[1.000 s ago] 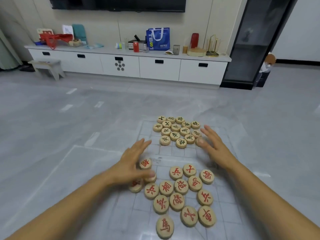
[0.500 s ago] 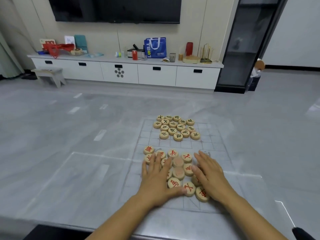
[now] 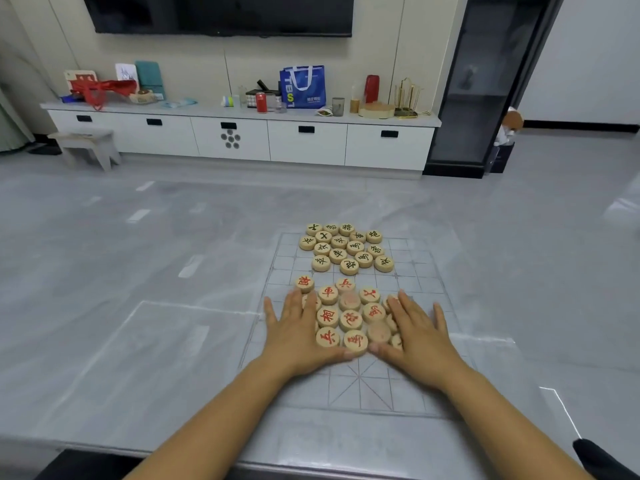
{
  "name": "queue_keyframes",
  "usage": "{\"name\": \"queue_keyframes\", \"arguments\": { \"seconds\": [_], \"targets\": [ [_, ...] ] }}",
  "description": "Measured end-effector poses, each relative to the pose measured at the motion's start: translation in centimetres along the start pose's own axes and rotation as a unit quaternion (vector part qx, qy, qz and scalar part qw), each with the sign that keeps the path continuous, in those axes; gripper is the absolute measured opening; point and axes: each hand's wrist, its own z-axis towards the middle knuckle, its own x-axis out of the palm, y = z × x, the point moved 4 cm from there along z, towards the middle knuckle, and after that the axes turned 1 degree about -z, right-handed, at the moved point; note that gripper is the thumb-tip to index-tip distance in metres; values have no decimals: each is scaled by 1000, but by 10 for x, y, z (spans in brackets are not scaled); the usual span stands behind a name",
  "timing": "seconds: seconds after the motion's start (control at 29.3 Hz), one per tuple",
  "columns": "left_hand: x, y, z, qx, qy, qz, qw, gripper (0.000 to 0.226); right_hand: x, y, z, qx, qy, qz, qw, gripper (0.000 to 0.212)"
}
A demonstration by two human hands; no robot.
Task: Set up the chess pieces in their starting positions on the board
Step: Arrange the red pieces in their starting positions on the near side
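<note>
A clear gridded chess board [image 3: 360,386] lies flat on the grey table. Round wooden pieces with black characters [image 3: 344,249] cluster at its far end. Several wooden pieces with red characters [image 3: 349,318] are bunched near the middle, two of them face down. My left hand [image 3: 298,332] lies flat with straight fingers against the left side of the red cluster. My right hand [image 3: 417,336] lies flat against the right side and covers a few pieces. The two thumbs nearly meet below the cluster.
The grey table [image 3: 138,358] extends left and right of the board; its near edge runs along the bottom. Beyond it stand a white cabinet [image 3: 242,136] with clutter, a small stool [image 3: 86,143] and a dark glass cabinet [image 3: 485,84].
Both hands have drawn back from the far end and closed in around the red pieces, pushing them into a tight bunch. The view has tilted and pulled back.
</note>
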Motion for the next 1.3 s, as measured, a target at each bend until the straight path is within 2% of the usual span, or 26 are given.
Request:
{"name": "queue_keyframes", "arguments": {
  "seconds": [0.14, 0.24, 0.34, 0.41, 0.48, 0.51, 0.55, 0.58, 0.65, 0.75, 0.79, 0.85, 0.96, 1.09, 1.19, 1.3],
  "targets": [
    [8, -13, 12, -40, -21, -23, 999, 126, -1, -12, 11, 4, -27, 74, 997, 123],
    [5, -7, 10, -12, -37, -95, 995, 125, -7, -17, 6, 44, -87, 225, 970, 97],
    [-7, 19, 0, -17, -57, -91, 994, 115, -15, -22, 2, 79, -134, 361, 920, 77],
    [-16, 46, -7, -53, -70, -49, 995, 108, -17, -28, 1, 94, -172, 457, 868, 70],
    [-25, 71, -12, -91, -78, -39, 992, 105, -19, -38, -1, 109, -218, 562, 791, 92],
    [-30, 80, -13, -103, -82, -40, 990, 105, -19, -43, -1, 112, -235, 594, 761, 107],
    [-33, 85, -14, -110, -84, -43, 989, 105, -19, -46, -1, 114, -244, 609, 746, 114],
    [-35, 87, -15, -108, -85, -46, 989, 105, -19, -47, -1, 111, -243, 611, 745, 111],
    [-33, 82, -15, -83, -80, -57, 992, 106, -19, -43, 0, 102, -233, 600, 759, 86],
    [-21, 54, -15, -33, -70, -68, 995, 108, -18, -42, 1, 94, -230, 590, 768, 71],
    [-16, 42, -14, -20, -63, -68, 995, 111, -18, -42, 0, 99, -231, 586, 770, 60],
    [-5, 20, -10, -9, -47, -73, 996, 109, -18, -41, 0, 108, -232, 548, 796, 40],
    [1, 9, 2, -17, -75, -84, 993, 92, -16, -36, 1, 98, -214, 474, 849, 27],
    [0, 16, 6, -7, -103, -105, 989, 79, -13, -32, 4, 73, -194, 389, 898, 22],
    [0, 14, -3, 28, -145, -84, 986, 72, -13, -31, 4, 74, -196, 375, 903, 23],
    [2, 11, -6, 42, -149, -75, 985, 69, -14, -28, 2, 69, -194, 360, 910, 22]
  ]
}}
